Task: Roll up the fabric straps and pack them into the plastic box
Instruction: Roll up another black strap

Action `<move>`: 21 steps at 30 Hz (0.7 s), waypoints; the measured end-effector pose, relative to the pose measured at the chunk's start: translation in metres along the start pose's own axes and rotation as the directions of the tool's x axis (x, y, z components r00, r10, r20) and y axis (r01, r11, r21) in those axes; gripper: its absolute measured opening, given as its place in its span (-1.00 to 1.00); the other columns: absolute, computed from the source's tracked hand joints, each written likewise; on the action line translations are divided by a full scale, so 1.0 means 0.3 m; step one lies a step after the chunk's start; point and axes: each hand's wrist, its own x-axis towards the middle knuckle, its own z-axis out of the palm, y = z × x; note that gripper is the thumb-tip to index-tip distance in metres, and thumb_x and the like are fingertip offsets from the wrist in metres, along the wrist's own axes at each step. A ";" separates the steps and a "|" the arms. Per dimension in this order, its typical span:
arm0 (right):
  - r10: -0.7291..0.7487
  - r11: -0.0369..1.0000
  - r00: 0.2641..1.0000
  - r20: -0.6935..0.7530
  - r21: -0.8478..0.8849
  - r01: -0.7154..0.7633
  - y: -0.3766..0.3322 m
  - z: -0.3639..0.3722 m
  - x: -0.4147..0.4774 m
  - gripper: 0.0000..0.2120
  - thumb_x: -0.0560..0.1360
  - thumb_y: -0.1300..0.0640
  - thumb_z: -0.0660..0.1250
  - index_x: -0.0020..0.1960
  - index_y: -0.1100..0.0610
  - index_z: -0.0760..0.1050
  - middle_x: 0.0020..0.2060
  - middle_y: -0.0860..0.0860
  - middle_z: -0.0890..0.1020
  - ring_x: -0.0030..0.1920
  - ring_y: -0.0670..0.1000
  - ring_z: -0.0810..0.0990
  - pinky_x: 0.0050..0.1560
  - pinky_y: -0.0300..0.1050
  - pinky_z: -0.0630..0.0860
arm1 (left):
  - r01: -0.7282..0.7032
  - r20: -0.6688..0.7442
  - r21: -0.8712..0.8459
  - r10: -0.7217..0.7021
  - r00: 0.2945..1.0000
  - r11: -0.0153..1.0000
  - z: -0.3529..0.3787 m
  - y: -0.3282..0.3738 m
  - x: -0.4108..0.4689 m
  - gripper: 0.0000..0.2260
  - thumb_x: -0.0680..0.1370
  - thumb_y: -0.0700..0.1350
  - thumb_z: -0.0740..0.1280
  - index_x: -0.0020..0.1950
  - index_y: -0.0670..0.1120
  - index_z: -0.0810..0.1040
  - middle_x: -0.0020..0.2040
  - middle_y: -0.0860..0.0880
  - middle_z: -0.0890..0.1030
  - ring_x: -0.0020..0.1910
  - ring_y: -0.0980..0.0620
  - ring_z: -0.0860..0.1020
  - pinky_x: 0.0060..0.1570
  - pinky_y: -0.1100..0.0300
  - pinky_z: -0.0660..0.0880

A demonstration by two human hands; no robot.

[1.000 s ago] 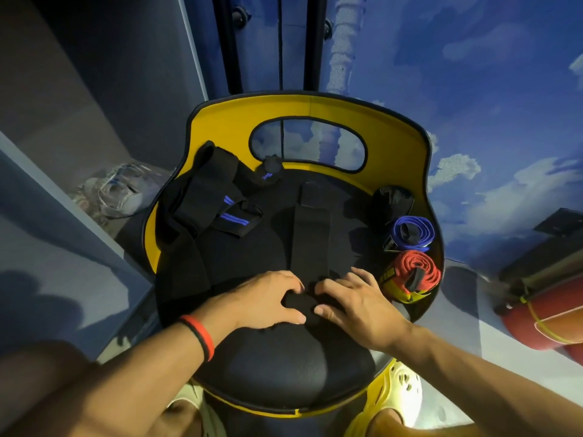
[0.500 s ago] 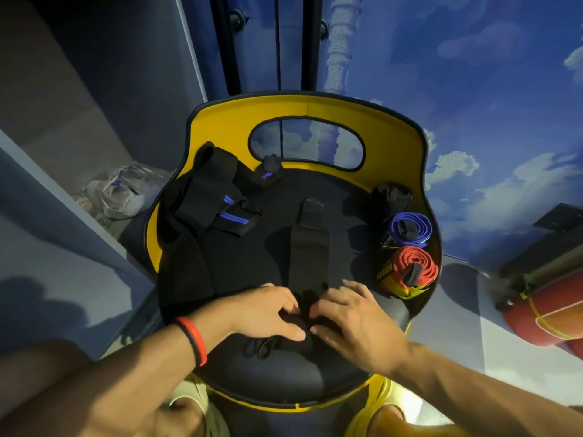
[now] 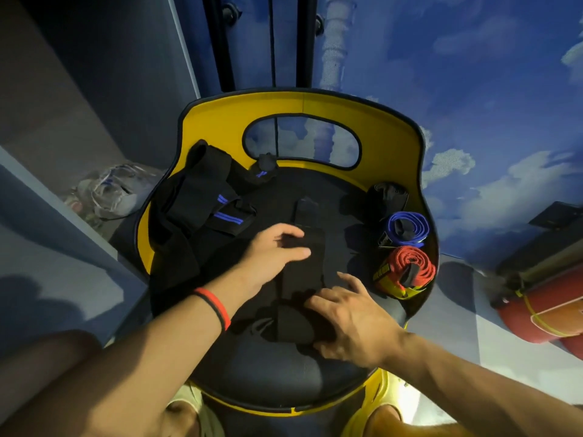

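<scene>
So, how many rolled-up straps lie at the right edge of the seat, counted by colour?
Blue roll: 1
Red roll: 1
Black roll: 1
Total: 3

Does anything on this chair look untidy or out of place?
Yes. The black straps lie in a loose, unrolled heap at the left of the seat, partly over its edge, while the blue roll and red roll sit neatly at the right.
</scene>
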 end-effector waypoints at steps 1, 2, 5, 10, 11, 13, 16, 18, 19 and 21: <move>-0.001 1.000 1.000 0.016 0.022 0.001 0.002 -0.007 0.003 -0.36 0.41 -0.26 0.38 0.43 -0.08 0.36 0.28 -0.09 0.52 0.37 -0.01 0.44 0.52 0.06 -0.26 | 0.020 0.012 -0.061 -0.019 1.000 0.998 -0.001 0.009 0.014 -0.66 0.48 -0.21 0.54 0.17 0.13 0.66 0.16 0.13 0.56 0.21 0.21 0.51 0.07 0.42 0.46; -0.001 0.999 0.999 0.032 0.044 0.000 0.007 -0.015 0.004 -0.35 0.41 -0.25 0.38 0.44 -0.09 0.36 0.29 -0.09 0.51 0.38 -0.03 0.43 0.53 0.07 -0.28 | 0.041 0.016 -0.090 -0.040 0.999 0.995 -0.002 0.010 0.033 -0.60 0.48 -0.22 0.53 0.21 0.18 0.66 0.22 0.13 0.53 0.28 0.21 0.44 0.23 0.31 0.44; 0.007 0.997 0.997 0.077 0.078 -0.013 0.021 -0.027 0.003 -0.34 0.41 -0.26 0.37 0.46 -0.11 0.36 0.31 -0.09 0.52 0.41 -0.04 0.41 0.53 0.08 -0.32 | 0.021 -0.013 -0.043 -0.021 1.000 0.999 0.007 0.000 0.072 -0.53 0.52 -0.32 0.45 0.30 0.16 0.64 0.40 0.10 0.46 0.38 0.14 0.36 0.34 0.16 0.33; 0.014 0.995 0.996 0.092 0.093 -0.022 0.028 -0.042 0.011 -0.33 0.39 -0.29 0.35 0.45 -0.12 0.40 0.29 -0.10 0.54 0.41 -0.02 0.38 0.56 0.11 -0.23 | -0.020 -0.023 0.346 0.030 0.999 0.938 0.005 -0.081 0.104 -0.42 0.56 -0.31 0.43 0.51 0.10 0.44 0.59 0.07 0.23 0.56 0.00 0.20 0.40 0.17 0.26; 0.013 0.995 0.996 0.088 0.097 -0.021 0.030 -0.044 0.011 -0.34 0.39 -0.29 0.35 0.45 -0.12 0.42 0.29 -0.10 0.53 0.40 -0.03 0.37 0.56 0.11 -0.20 | -0.015 -0.033 0.461 0.034 0.999 0.887 -0.002 -0.101 0.107 -0.39 0.55 -0.24 0.46 0.55 0.13 0.39 0.60 0.07 0.20 0.57 -0.04 0.17 0.46 0.11 0.25; 0.021 0.992 0.997 0.070 0.121 -0.029 0.033 -0.047 0.011 -0.36 0.38 -0.29 0.35 0.42 -0.13 0.46 0.27 -0.12 0.45 0.38 -0.04 0.34 0.56 0.09 -0.15 | -0.003 -0.100 0.614 0.081 0.992 0.789 -0.010 -0.130 0.115 -0.34 0.51 -0.08 0.53 0.55 0.18 0.36 0.53 0.06 0.21 0.49 -0.09 0.19 0.46 0.00 0.30; 0.035 0.989 0.998 0.059 0.141 -0.043 0.032 -0.047 0.016 -0.41 0.38 -0.28 0.36 0.37 -0.13 0.49 0.18 -0.12 0.38 0.30 -0.05 0.34 0.55 0.05 -0.07 | -0.073 -0.165 0.705 0.263 0.951 0.705 0.007 -0.138 0.102 -0.51 0.44 -0.04 0.59 0.32 0.13 0.51 0.31 0.04 0.31 0.30 -0.03 0.33 0.26 0.04 0.45; 0.048 0.987 0.997 0.061 0.152 -0.057 0.032 -0.049 0.020 -0.42 0.37 -0.28 0.34 0.35 -0.13 0.50 0.17 -0.13 0.42 0.28 -0.05 0.38 0.55 0.05 -0.05 | -0.215 -0.055 0.723 0.365 0.929 0.657 0.029 -0.142 0.091 -0.74 0.48 -0.17 0.54 0.09 0.06 0.59 0.15 0.05 0.43 0.15 0.01 0.47 0.07 0.14 0.48; 0.052 0.986 0.997 0.063 0.156 -0.061 0.035 -0.050 0.020 -0.42 0.37 -0.28 0.34 0.34 -0.12 0.50 0.17 -0.13 0.44 0.28 -0.05 0.39 0.55 0.05 -0.05 | -0.267 0.009 0.707 0.369 0.929 0.655 0.036 -0.144 0.086 -0.82 0.52 -0.24 0.48 0.02 0.02 0.63 0.09 0.05 0.49 0.07 0.02 0.54 0.01 0.16 0.51; 0.052 0.980 0.996 0.067 0.187 -0.064 0.046 -0.053 0.018 -0.41 0.37 -0.26 0.34 0.36 -0.13 0.45 0.18 -0.13 0.47 0.29 -0.05 0.41 0.55 0.04 -0.08 | -0.300 0.091 0.684 0.330 0.939 0.665 0.035 -0.146 0.079 -0.84 0.57 -0.28 0.40 -0.01 -0.03 0.70 0.04 0.06 0.58 0.00 0.05 0.60 0.02 0.13 0.57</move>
